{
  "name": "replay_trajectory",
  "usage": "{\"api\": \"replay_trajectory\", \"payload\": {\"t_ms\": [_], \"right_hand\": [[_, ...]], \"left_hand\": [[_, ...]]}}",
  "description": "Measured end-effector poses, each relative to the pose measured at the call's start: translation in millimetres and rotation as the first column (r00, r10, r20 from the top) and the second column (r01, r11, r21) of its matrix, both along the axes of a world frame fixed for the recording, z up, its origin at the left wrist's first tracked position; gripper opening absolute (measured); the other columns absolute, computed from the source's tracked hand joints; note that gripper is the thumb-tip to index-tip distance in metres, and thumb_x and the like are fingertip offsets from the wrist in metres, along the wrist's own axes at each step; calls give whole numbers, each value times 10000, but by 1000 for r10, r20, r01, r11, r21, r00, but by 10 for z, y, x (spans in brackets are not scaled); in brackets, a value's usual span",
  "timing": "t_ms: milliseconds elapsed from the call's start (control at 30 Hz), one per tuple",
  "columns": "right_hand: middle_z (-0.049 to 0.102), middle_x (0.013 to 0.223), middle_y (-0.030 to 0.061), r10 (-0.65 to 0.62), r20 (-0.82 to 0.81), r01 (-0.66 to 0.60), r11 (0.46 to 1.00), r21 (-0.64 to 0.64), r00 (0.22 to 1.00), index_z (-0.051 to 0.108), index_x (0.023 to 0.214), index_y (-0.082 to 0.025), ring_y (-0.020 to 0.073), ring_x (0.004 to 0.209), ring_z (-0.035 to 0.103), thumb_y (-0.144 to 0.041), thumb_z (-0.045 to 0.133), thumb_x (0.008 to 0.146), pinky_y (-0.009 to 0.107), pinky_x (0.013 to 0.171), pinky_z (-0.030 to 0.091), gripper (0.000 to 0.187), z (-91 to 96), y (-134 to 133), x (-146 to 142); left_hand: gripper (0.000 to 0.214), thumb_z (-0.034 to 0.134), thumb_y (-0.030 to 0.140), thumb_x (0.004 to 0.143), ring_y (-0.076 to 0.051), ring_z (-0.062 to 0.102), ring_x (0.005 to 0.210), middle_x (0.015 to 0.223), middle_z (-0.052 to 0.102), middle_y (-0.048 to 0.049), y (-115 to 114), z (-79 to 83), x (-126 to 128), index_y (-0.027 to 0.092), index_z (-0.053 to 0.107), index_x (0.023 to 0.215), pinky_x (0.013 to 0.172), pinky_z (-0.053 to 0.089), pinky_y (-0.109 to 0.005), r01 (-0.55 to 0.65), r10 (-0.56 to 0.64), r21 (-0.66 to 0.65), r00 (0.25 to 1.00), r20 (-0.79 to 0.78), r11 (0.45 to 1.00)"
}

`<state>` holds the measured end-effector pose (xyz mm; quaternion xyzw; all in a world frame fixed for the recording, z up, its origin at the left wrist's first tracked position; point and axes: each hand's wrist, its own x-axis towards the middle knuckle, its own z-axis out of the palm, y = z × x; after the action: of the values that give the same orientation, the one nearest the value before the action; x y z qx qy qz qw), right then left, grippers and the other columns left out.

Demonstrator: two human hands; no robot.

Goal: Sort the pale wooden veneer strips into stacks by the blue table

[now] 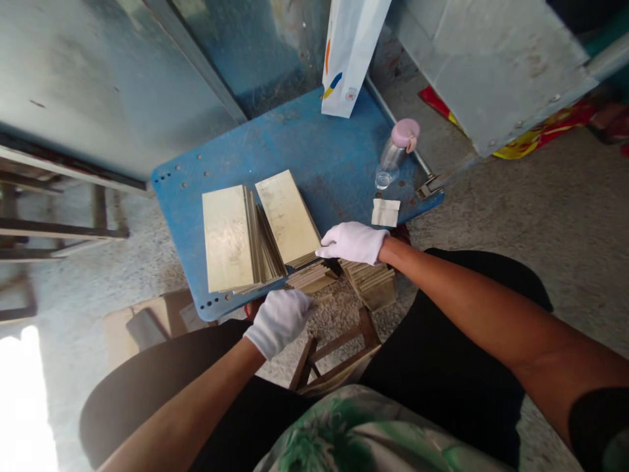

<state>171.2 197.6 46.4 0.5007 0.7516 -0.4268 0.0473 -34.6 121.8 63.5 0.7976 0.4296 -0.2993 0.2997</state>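
Observation:
Both my hands wear white gloves. My right hand lies flat, fingers stretched, on the near end of a fanned stack of thin pale plates on a blue table. A second stack of pale plates lies to its left, with plates standing on edge between the two. My left hand is below the table's near edge, fingers curled at the ends of the plates; what it grips is hidden. Another pile of plates sits lower, under my right wrist.
A clear bottle with a pink cap lies at the table's right edge, beside a small folded white cloth. A white paper bag stands at the back. A wooden stool is between my knees. Concrete floor surrounds.

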Motion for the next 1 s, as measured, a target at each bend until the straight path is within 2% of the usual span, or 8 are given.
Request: {"api": "replay_trajectory", "payload": {"t_ms": [100,233,333,433,600,767,867,1000], "right_hand": [[733,903,67,-20,-30,20,1000,-4,999,752,894,-199,185,772,630,-564,498,848,270,601,357,447,16,23,1],[734,929,71,-37,-34,37,999,-18,999,752,925,-201,196,807,640,-564,506,844,272,624,377,445,27,40,-17],[732,968,76,-40,-36,40,999,-9,999,748,946,-197,201,836,644,-536,518,847,271,633,383,422,35,54,-38],[734,956,78,-24,-33,23,1000,-11,999,749,941,-192,200,838,646,-530,509,855,269,639,385,424,36,65,-61],[734,966,77,-25,-34,24,999,-30,999,749,964,-200,220,872,650,-554,502,853,276,668,398,446,28,68,-94],[737,964,72,-13,-14,12,999,-53,1000,749,997,-214,232,909,649,-558,514,850,271,704,410,442,39,81,-125],[735,984,75,-12,9,13,998,-68,1000,746,1008,-209,235,920,651,-544,516,856,271,720,418,434,40,98,-148],[713,1088,87,-47,-7,47,997,-57,999,732,1051,-198,248,1014,637,-538,523,858,269,792,435,443,13,119,-192]], "left_hand": [[404,394,407,923,-286,674,798,838,701,-144,-120,-311,38,155,710,906,705,472,-371,20,-18,30,998,-64,999],[404,398,404,921,-300,682,809,862,703,-158,-213,-634,44,141,706,934,709,479,-377,-53,56,39,996,-65,998],[418,393,403,924,-311,681,853,869,696,-180,-225,-777,60,119,699,959,744,483,-389,-84,86,19,991,-100,996],[416,385,392,930,-317,679,882,890,693,-185,-211,-841,91,116,694,967,756,488,-395,-107,107,3,987,-119,994],[425,361,352,937,-357,677,876,890,682,-221,-195,-860,139,75,681,974,714,492,-422,-144,146,23,977,-154,989],[433,311,311,948,-371,680,836,857,674,-235,-195,-814,126,64,666,966,674,488,-431,-169,176,75,978,-109,983],[440,282,326,961,-348,683,824,869,683,-198,-187,-677,63,106,662,994,677,493,-420,-180,189,139,981,-52,974],[381,365,377,951,-281,677,913,1025,698,-122,-77,-336,-110,210,616,1183,770,504,-372,-271,255,238,962,94,933]]}}
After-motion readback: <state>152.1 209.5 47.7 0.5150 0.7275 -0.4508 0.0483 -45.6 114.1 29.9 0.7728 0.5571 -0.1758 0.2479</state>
